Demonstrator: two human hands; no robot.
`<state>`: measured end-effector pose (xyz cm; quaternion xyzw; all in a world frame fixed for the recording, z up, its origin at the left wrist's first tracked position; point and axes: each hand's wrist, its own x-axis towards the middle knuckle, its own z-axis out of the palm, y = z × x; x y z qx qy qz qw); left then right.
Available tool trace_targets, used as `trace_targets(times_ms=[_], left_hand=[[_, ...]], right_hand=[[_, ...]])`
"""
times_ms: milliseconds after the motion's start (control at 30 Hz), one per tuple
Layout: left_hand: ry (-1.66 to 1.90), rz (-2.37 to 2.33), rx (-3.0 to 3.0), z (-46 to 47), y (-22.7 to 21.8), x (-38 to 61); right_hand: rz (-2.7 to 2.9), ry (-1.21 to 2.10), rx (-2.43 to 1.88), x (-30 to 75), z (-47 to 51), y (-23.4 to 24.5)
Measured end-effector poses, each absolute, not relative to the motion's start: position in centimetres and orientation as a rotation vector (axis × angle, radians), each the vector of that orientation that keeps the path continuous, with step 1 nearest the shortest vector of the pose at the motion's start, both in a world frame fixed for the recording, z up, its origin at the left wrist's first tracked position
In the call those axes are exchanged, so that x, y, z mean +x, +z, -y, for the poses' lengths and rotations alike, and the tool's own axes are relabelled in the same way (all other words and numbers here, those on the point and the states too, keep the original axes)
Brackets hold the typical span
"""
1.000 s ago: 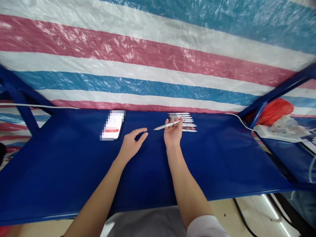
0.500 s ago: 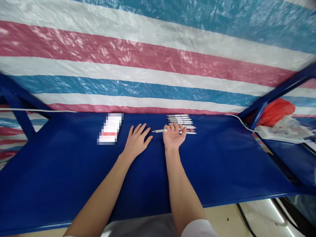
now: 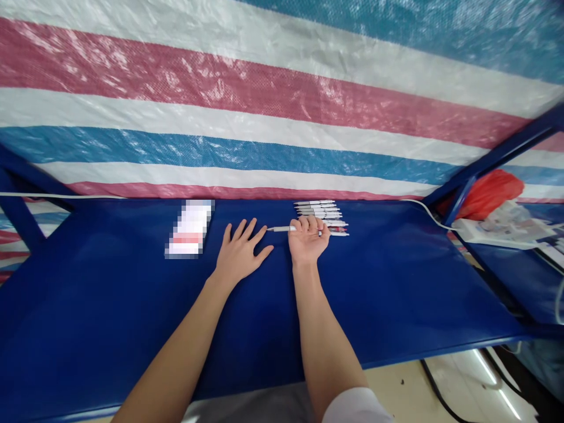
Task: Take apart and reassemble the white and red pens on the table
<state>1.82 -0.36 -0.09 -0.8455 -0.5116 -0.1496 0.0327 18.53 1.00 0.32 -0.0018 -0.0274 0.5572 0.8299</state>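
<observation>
My left hand (image 3: 238, 252) lies palm down on the blue tabletop (image 3: 132, 317), its fingers spread and nothing in it. Turned palm up, my right hand (image 3: 308, 242) has its fingers curled over a white pen (image 3: 282, 229). That pen points left, and its tip meets or nearly meets my left index fingertip. Behind and beside the right hand, several white pens (image 3: 316, 208) lie side by side in a row. The right hand hides part of the row, where a bit of red shows on one pen.
A blurred-out flat rectangular item (image 3: 190, 229) lies left of my left hand. Striped plastic sheeting (image 3: 264, 111) hangs behind the table. Blue frame bars (image 3: 458, 200) stand at both sides. At right are a red plastic bag (image 3: 496, 194) and a white cable (image 3: 427, 212).
The gap between the pen tip and my left hand has closed. My left fingers are spread wider. The whole view has shifted slightly; the right hand still grips the pen.
</observation>
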Motion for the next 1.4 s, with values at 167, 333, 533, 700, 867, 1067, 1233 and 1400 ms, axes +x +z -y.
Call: trace_targets(times_ms=[167,333,533,700,867,1067,1233,1400], left_hand=[[-0.453,1.58,-2.597,0.4,-0.08,1.81],[-0.45,1.581,-2.585,0.49,-0.04,1.82],[-0.441,1.585,-2.597,0.51,-0.04,1.78],[-0.441,1.588,-2.607,0.51,0.01,1.79],[-0.463,1.586,-2.605,0.54,-0.08,1.79],[-0.496,1.573,-2.603,0.47,-0.22,1.72],[-0.49,1.58,-2.607,0.44,-0.21,1.75],[-0.48,1.586,-2.606,0.47,-0.26,1.76]], right_hand=[[0.065,1.194,0.044,18.31,-0.94,0.33],[0.087,1.187,0.006,18.19,-0.8,0.46],[0.084,1.185,-0.007,18.19,-0.83,0.38],[0.068,1.198,0.019,18.22,-0.77,0.35],[0.073,1.202,0.025,18.05,-0.66,0.4],[0.11,1.156,-0.068,17.97,-0.7,0.36],[0.074,1.151,-0.078,18.05,-0.81,0.22],[0.093,1.142,-0.121,18.05,-0.85,0.19]])
